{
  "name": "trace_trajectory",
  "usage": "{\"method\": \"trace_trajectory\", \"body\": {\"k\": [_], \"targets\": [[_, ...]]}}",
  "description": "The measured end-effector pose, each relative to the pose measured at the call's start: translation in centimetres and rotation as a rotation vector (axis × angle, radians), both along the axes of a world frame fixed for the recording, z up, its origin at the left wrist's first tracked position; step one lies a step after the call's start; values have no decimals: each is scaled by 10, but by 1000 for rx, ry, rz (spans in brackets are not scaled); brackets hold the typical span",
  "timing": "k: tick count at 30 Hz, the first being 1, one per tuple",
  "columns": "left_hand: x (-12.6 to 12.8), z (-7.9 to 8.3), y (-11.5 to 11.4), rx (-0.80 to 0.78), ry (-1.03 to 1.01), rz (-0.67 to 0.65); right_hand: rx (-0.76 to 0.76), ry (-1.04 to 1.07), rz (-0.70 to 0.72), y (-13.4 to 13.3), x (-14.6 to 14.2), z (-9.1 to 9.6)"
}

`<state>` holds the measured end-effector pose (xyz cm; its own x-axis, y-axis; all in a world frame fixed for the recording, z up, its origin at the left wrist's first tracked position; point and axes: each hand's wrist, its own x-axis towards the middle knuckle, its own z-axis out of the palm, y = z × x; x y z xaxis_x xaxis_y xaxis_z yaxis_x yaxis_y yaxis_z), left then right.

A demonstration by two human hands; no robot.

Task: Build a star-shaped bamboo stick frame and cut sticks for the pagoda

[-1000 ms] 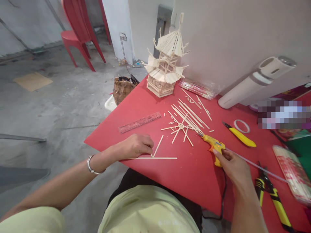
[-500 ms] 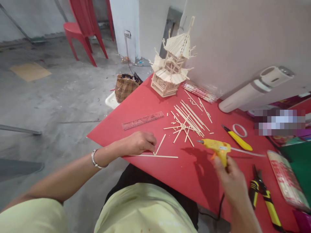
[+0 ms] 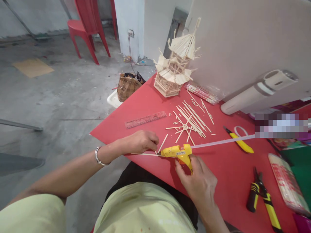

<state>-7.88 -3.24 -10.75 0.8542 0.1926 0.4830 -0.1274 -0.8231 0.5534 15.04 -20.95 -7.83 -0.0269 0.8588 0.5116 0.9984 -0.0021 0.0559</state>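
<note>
My right hand is wrapped round the handle of a yellow glue gun, with a long clear glue stick jutting from its back. The gun's nozzle points left, at the spot where thin wooden sticks meet near the table's edge. There my left hand is closed in a pinch on a thin wooden stick, mostly hidden by the fingers. One slanted stick stands just right of those fingertips, and a long stick lies below them. Beyond the gun is a star-shaped stick frame.
On the red table are a pagoda-like stick model, a clear ruler, loose sticks, yellow-handled cutters, snips and packaged sticks. A white tube leans by the wall.
My right hand has brought the glue gun left and down, so its nozzle is now at the stick joint beside my left fingers. My left hand keeps its pinch. The view has shifted slightly.
</note>
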Motion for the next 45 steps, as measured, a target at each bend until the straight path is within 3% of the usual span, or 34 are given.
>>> {"method": "trace_trajectory", "body": {"k": [16,45], "targets": [[-1,-2,0,43,23,11,91,-77,69,1,-3,4],[0,0,-1,-12,18,21,73,-88,56,2,-1,3]]}}
